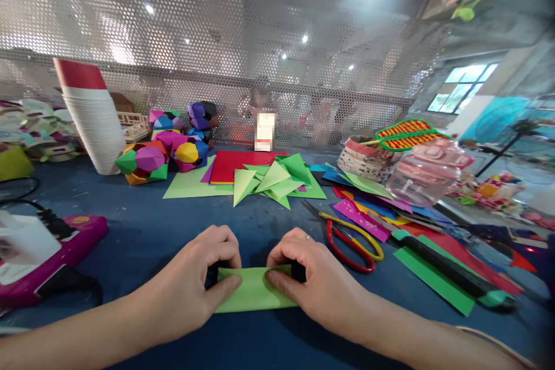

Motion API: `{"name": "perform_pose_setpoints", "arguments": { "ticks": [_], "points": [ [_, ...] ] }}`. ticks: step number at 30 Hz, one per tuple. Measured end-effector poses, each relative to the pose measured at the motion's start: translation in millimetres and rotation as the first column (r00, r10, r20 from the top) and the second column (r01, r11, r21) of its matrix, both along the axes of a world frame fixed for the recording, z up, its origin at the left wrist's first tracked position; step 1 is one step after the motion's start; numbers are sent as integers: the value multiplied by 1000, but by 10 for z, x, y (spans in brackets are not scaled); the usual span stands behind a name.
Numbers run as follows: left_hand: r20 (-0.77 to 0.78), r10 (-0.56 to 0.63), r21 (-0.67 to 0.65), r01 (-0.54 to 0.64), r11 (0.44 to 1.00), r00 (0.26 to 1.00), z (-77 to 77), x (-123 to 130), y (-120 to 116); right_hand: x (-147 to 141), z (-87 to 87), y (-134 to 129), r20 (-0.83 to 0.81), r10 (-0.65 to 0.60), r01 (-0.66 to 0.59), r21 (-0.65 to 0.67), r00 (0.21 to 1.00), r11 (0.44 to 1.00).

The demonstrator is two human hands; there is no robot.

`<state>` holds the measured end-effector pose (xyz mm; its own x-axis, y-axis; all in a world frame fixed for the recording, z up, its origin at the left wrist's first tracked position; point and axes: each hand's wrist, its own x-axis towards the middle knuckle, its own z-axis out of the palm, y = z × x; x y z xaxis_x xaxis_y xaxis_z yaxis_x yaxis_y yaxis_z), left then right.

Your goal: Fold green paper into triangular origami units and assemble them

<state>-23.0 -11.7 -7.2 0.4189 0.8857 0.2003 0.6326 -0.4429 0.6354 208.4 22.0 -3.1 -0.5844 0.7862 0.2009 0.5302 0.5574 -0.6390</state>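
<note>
A light green folded paper strip [255,295] lies low on the blue table between my two hands. My left hand [212,272] grips its left end, thumb on the front face and fingers curled behind. At the right end my right hand [299,272] pinches the paper the same way, a ring on one finger. Behind the hands rests a pile of folded green paper pieces [275,179], lying partly over a red paper stack [234,167] and larger green sheets. Scissors with red and yellow handles [353,243] lie just beyond my right hand.
Left: stacked paper cups [93,121], colourful paper balls [145,161] and a purple power strip [82,237] with plugs. Right: coloured paper scraps [364,218], a black-and-teal bar tool [451,269], a woven basket [364,159] and a clear pink bottle [427,176]. A perforated metal screen [195,29] stands behind.
</note>
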Motion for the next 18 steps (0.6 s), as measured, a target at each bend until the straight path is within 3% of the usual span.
{"name": "perform_pose_setpoints", "arguments": {
  "ticks": [7,11,13,16,18],
  "points": [
    [-110,-18,92,28,995,994,-51,0,-19,-4,-13,30,26,32,-33,50,999,998],
    [-167,3,253,40,967,986,-52,-16,-51,-4,1,26,44,28,-29,30,999,999],
    [-197,-91,334,155,930,976,-43,-24,-66,-6,3,26,54,21,-22,29,998,999],
    [-243,-297,348,369,862,923,-13,-34,-88,-9,1,26,55,26,-27,20,998,999],
    [-250,-334,334,405,851,909,18,-41,-101,-9,-1,25,52,32,-33,12,998,999]
  ]
}}
